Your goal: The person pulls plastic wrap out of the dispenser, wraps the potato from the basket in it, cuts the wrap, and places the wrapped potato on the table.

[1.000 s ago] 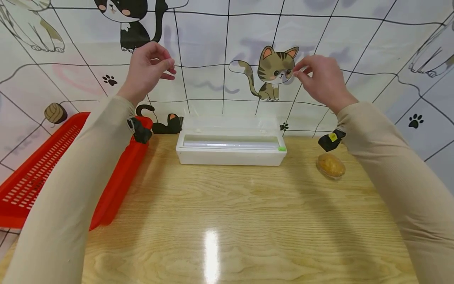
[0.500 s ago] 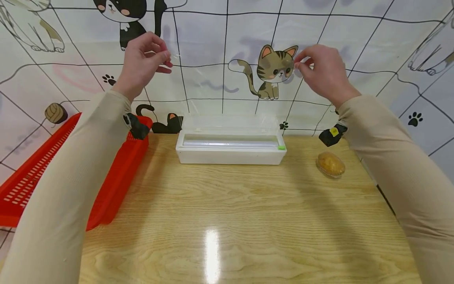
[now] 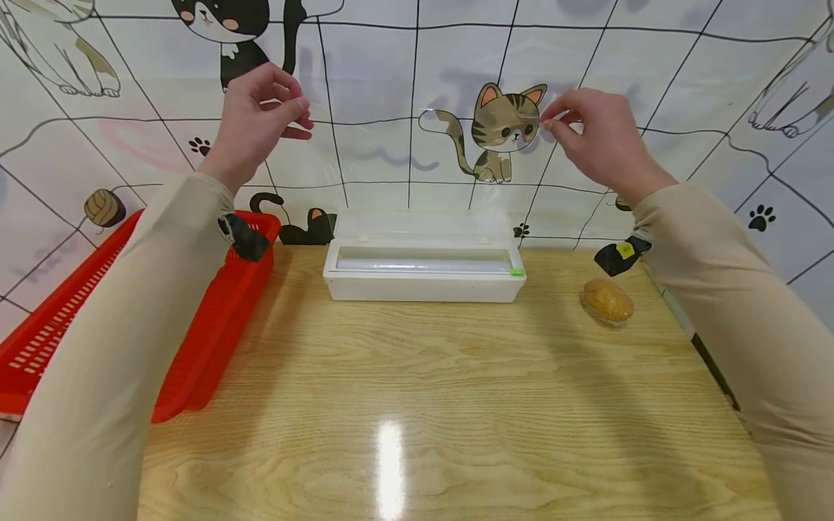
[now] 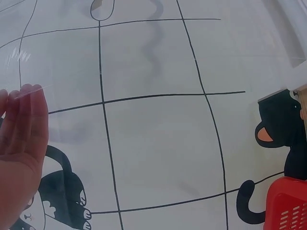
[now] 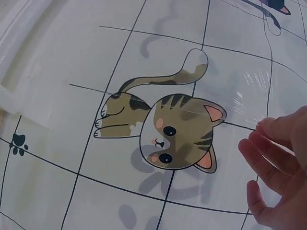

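Note:
A thin clear sheet of cling film (image 5: 254,86) is stretched between my two raised hands; only its glints and creases show. My left hand (image 3: 257,123) pinches its left side between thumb and fingers, in front of the black cat print. On the other side my right hand (image 3: 599,141) pinches the film beside the striped cat print. Below and between the hands, a white cling film box (image 3: 423,288) stands on the table with its clear lid up. Inside it lies the film roll (image 3: 423,265). Whether the sheet still joins the roll, I cannot tell.
A red slotted basket (image 3: 221,347) stands at the left, partly behind my left sleeve. At the right, a wrapped yellow-brown bun (image 3: 607,300) lies on the wooden table (image 3: 456,391). A cat-printed sheet (image 3: 371,72) rises behind the table.
Both hands have moved slightly apart, the left one leftward and a little up, the right one a little to the right. Box and bun stay in place.

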Available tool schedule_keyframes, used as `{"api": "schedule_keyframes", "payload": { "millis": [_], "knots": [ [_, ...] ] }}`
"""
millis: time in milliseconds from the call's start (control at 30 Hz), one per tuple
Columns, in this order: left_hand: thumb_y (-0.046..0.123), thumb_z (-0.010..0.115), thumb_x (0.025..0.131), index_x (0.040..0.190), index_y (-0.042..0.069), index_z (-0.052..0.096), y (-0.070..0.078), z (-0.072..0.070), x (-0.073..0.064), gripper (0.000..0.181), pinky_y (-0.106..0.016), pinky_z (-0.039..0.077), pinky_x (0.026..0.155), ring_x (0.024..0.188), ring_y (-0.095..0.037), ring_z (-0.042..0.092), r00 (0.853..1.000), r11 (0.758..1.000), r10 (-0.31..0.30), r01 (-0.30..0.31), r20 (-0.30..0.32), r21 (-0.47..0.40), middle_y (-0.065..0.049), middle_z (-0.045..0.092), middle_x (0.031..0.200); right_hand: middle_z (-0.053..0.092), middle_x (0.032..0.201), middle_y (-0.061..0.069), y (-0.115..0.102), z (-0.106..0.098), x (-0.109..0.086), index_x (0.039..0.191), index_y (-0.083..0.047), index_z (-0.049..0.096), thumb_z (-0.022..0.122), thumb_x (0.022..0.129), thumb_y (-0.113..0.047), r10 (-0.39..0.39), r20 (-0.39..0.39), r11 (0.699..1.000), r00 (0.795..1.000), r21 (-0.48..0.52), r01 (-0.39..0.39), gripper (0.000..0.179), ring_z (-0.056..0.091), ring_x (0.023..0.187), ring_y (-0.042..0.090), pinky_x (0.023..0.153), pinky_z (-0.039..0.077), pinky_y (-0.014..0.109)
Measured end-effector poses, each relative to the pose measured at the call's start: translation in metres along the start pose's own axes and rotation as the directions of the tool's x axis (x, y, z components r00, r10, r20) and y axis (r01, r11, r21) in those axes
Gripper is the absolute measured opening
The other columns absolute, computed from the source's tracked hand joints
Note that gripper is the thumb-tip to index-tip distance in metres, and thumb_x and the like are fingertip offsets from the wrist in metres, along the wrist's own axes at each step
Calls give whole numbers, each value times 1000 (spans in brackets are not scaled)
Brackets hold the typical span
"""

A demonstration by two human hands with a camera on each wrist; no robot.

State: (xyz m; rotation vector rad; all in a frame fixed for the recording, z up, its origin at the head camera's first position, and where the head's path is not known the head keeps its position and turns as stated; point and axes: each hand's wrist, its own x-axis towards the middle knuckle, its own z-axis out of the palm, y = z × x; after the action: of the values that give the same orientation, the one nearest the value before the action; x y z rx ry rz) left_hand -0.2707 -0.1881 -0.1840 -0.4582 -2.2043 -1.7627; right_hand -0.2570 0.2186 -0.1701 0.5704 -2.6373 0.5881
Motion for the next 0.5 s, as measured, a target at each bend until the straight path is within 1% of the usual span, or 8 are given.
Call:
{"api": "schedule_keyframes", "payload": {
  "millis": [67, 167, 300, 400, 467, 500],
  "knots": [
    [7, 61, 93, 101, 9, 63, 1, 0, -2, 8, -22, 53, 73, 85, -21, 64, 1000, 1000, 12, -12, 10, -10, -10, 61, 94, 64, 113, 21, 0, -3, -2, 115, 6, 62, 51, 100, -10, -15, 18, 1000, 1000, 3, 15, 25, 58, 105, 36, 94, 40, 48],
    [4, 62, 93, 101, 5, 63, 3, -1, -6, 8, -23, 54, 73, 84, -23, 64, 999, 998, 19, -17, 30, -64, -12, 60, 94, 65, 110, 22, 2, -9, -6, 113, 5, 62, 52, 100, -10, -47, 63, 999, 997, 4, 47, 23, 58, 105, 37, 96, 40, 50],
    [2, 62, 92, 100, 2, 62, 7, -3, -14, 8, -25, 54, 72, 82, -24, 64, 998, 994, 11, -5, 56, -106, -14, 59, 94, 67, 106, 20, 2, -18, -13, 109, 3, 64, 55, 98, -9, -117, 112, 993, 987, -7, 118, 18, 60, 102, 37, 93, 42, 52],
    [3, 63, 92, 101, 2, 61, 11, -6, -20, 9, -26, 54, 72, 83, -23, 65, 996, 996, 11, -3, 88, -87, -14, 60, 95, 68, 104, 19, 2, -24, -20, 109, 1, 64, 56, 97, -8, -158, 151, 987, 976, -14, 162, 17, 61, 99, 36, 90, 42, 52],
    [3, 63, 92, 101, 2, 61, 14, -9, -24, 9, -26, 54, 72, 83, -24, 65, 993, 996, 20, -10, 119, -91, -15, 60, 95, 68, 104, 16, 0, -29, -26, 109, 0, 64, 55, 98, -8, -170, 180, 984, 969, -26, 178, 17, 62, 98, 33, 89, 43, 49],
    [3, 63, 92, 100, 2, 61, 15, -10, -26, 9, -27, 54, 72, 83, -24, 66, 991, 995, 29, -16, 134, -96, -16, 60, 95, 69, 104, 14, 0, -30, -29, 110, -1, 65, 55, 98, -9, -175, 193, 983, 965, -28, 184, 17, 63, 98, 27, 89, 44, 44]
  ]
}}
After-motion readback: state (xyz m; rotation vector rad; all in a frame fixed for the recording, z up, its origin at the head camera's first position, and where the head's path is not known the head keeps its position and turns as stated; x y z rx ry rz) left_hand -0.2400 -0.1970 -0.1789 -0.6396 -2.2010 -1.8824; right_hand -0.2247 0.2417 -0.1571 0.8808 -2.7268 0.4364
